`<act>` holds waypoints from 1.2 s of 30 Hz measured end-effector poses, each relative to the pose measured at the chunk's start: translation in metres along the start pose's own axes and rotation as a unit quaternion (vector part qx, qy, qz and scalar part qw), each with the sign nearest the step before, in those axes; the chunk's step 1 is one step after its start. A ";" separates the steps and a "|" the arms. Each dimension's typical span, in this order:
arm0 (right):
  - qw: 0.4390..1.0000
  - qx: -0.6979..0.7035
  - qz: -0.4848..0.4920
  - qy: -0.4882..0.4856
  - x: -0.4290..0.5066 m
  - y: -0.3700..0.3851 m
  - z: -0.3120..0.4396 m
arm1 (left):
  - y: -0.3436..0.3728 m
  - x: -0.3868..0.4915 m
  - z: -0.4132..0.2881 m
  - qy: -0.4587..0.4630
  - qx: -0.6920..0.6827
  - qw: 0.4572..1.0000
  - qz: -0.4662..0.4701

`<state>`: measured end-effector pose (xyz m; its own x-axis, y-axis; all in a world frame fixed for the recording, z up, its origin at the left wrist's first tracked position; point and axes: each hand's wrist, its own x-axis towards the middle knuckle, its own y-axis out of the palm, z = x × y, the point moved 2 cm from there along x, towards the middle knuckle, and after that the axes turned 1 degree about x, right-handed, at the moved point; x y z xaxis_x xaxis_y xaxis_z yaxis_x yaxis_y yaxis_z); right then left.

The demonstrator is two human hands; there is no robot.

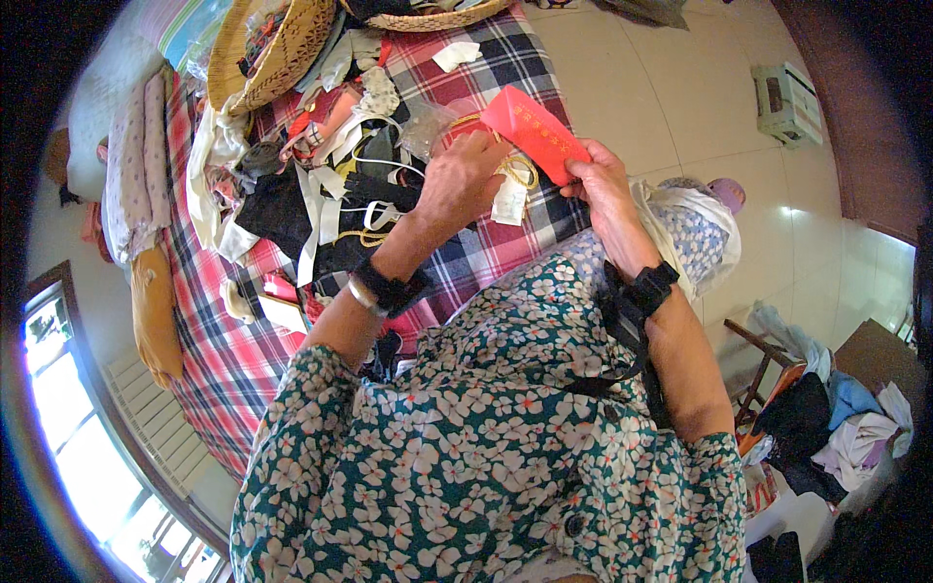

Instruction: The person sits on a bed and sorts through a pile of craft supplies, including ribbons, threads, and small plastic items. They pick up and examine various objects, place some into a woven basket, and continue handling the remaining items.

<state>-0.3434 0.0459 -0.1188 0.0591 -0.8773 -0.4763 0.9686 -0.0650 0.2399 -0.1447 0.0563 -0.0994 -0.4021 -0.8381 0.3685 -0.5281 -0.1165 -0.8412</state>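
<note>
My right hand pinches the lower end of a red paper envelope that bears gold writing. The envelope slants up and left, with its far end near my left hand. That left hand is over the edge of a pile of small items, fingers bent and fingertips partly hidden. A gold cord loops out beside its fingers; whether they grip it I cannot tell. Just below the cord lies a small white paper slip. Left of my left hand are black fabric pieces, white straps and a clear plastic bag.
A plaid cloth covers the bed surface. Two woven baskets stand at its far end. A rolled dotted quilt lies at left. On the tiled floor at right are a plastic stool and a clothes-laden chair.
</note>
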 end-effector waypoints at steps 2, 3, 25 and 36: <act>1.000 0.022 -0.001 -0.009 -0.001 -0.001 0.001 | 0.009 0.007 0.003 0.004 0.030 0.998 0.047; 0.999 0.031 -0.006 -0.012 -0.002 -0.001 0.002 | 0.012 0.010 0.005 0.002 0.050 0.997 0.063; 0.952 -0.040 0.294 -0.080 -0.052 0.044 0.042 | -0.078 0.039 -0.046 -0.070 -0.139 0.987 0.027; 0.922 0.232 0.265 -0.158 -0.060 0.020 0.090 | -0.096 0.004 -0.034 -0.134 -0.308 0.925 0.179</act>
<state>-0.3489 0.0546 -0.0095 0.3507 -0.9342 0.0658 0.6121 0.2818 0.7389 -0.1211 0.0821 -0.0041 -0.4779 -0.8756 -0.0703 -0.7557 0.4506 -0.4753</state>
